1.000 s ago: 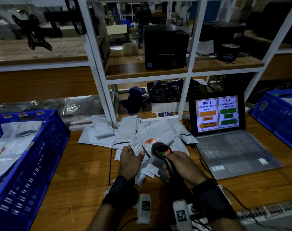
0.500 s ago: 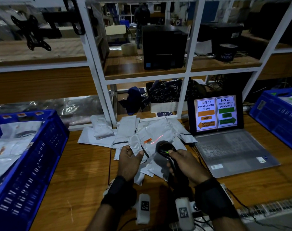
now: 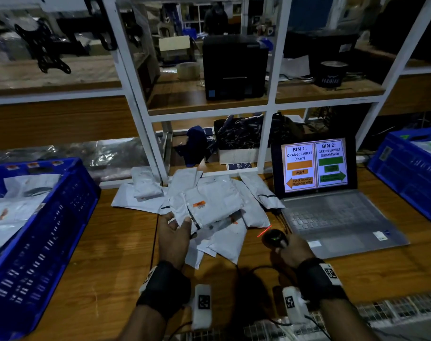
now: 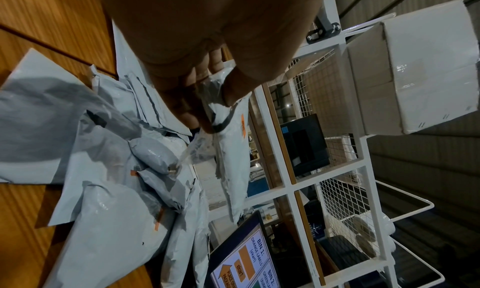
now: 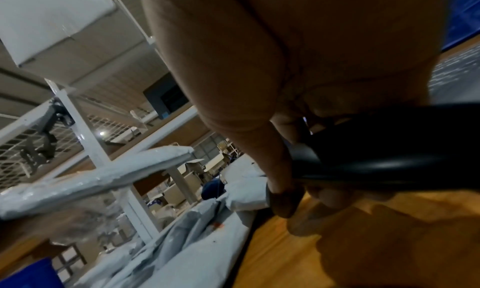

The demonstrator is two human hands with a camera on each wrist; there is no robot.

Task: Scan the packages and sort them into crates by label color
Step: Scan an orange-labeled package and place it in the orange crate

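A white package (image 3: pixel 210 205) with an orange label is pinched at its corner by the left hand (image 3: pixel 173 236), raised above the heap of packages (image 3: pixel 224 239) on the desk (image 3: pixel 106 254). The scanner (image 3: pixel 274 238) is gripped by the right hand (image 3: pixel 295 251), just beside the laptop (image 3: pixel 337 217). A blue crate (image 3: pixel 42 232) stands at the left.

Right hand (image 5: pixel 259 87) around, apparently, scanner (image 5: pixel 389 159)

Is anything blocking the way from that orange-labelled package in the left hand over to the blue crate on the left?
Nothing visible. The left hand pinches the package, and only bare table lies between it and the left crate.
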